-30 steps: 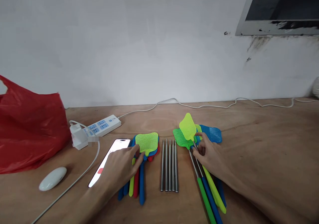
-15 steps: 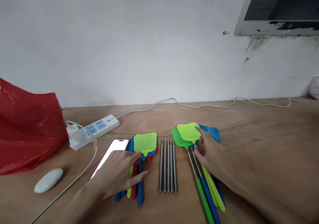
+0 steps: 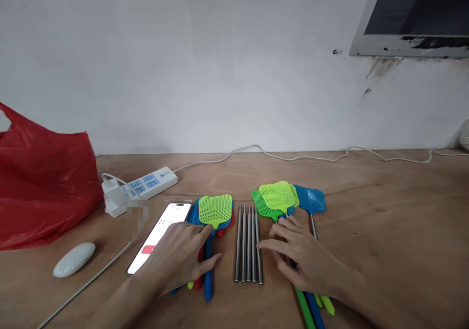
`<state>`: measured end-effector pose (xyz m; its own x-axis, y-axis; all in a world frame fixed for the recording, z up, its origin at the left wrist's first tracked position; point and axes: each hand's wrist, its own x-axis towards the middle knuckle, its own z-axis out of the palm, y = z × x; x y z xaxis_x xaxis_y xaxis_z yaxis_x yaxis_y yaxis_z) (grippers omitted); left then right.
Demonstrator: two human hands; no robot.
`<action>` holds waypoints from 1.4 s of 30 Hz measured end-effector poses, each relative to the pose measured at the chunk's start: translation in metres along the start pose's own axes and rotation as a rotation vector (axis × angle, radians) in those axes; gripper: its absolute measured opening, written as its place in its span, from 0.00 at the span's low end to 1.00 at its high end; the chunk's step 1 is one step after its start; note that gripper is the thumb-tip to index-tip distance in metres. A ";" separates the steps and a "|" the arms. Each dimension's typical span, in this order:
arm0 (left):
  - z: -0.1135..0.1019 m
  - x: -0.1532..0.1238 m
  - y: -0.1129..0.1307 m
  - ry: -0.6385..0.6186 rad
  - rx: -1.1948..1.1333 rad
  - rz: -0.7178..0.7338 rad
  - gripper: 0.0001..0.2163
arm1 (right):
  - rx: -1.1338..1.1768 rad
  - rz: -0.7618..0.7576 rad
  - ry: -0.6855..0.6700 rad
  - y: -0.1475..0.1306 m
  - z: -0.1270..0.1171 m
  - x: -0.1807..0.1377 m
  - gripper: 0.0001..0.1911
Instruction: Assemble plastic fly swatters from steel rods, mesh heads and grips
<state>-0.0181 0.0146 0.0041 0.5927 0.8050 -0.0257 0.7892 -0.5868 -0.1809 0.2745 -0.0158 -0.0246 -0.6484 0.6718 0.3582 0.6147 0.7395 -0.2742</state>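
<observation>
My left hand [image 3: 179, 256] lies over the handles of several fly swatters, its thumb apart from the fingers. That group has a yellow-green swatter head [image 3: 215, 209] on top, with blue and red ones partly hidden beneath. To its right, several steel rods [image 3: 248, 251] with narrow tips lie side by side. My right hand [image 3: 304, 260] hovers over or rests on the second group, fingers apart, index fingertip at the rightmost rod. A yellow-green head [image 3: 275, 195] overlaps a green head [image 3: 262, 209] there, and a blue head [image 3: 311, 199] lies to the right. My right hand hides part of their shafts.
A lit phone [image 3: 157, 234] lies beside my left forearm. Farther left are a white power strip [image 3: 161, 182] with a plugged-in charger, a white oval object [image 3: 74, 259] and a red plastic bag [image 3: 47, 187]. A white cable [image 3: 304, 157] runs along the wall.
My right hand has moved down and left from the swatter heads onto their shafts, its fingers now reaching toward the rods. My left hand has stayed nearly in place. The view has shifted slightly.
</observation>
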 end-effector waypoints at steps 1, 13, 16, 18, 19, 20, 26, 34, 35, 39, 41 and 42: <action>0.000 0.000 0.000 0.002 -0.002 -0.001 0.18 | -0.001 0.003 -0.035 -0.001 0.000 0.000 0.22; 0.014 0.001 0.004 0.116 -0.214 0.030 0.11 | 0.074 0.127 -0.172 -0.012 -0.006 0.005 0.10; 0.012 0.001 0.008 0.142 -0.398 0.011 0.12 | 0.056 0.135 -0.123 -0.012 -0.004 0.005 0.06; 0.010 0.001 0.010 0.150 -0.553 -0.006 0.13 | 0.043 0.159 -0.094 -0.012 -0.002 0.005 0.06; 0.010 0.001 0.011 0.161 -0.629 -0.010 0.13 | 0.039 0.181 -0.084 -0.011 0.000 0.004 0.05; 0.010 0.000 0.012 0.178 -0.695 -0.010 0.14 | 0.035 0.208 -0.076 -0.011 0.001 0.004 0.04; 0.013 -0.001 0.013 0.409 -0.817 0.001 0.16 | -0.004 0.263 -0.055 -0.009 0.005 0.002 0.06; 0.018 -0.003 0.015 0.590 -0.753 0.031 0.11 | 0.248 0.311 0.165 -0.004 0.013 0.002 0.09; 0.017 -0.004 0.015 0.584 -0.753 0.049 0.10 | 0.324 0.349 0.215 -0.002 0.014 0.002 0.07; 0.011 -0.008 0.018 0.495 -0.828 0.105 0.03 | 0.730 0.549 0.404 0.004 0.009 0.006 0.06; 0.008 -0.008 0.019 0.457 -0.887 0.114 0.01 | 0.945 0.618 0.456 0.006 0.005 0.009 0.15; 0.008 -0.008 0.020 0.444 -0.922 0.114 0.02 | 1.040 0.650 0.469 0.007 0.002 0.010 0.21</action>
<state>-0.0084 -0.0031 -0.0074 0.5303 0.7453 0.4041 0.4298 -0.6472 0.6296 0.2714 -0.0038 -0.0250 -0.0203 0.9929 0.1173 -0.0140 0.1170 -0.9930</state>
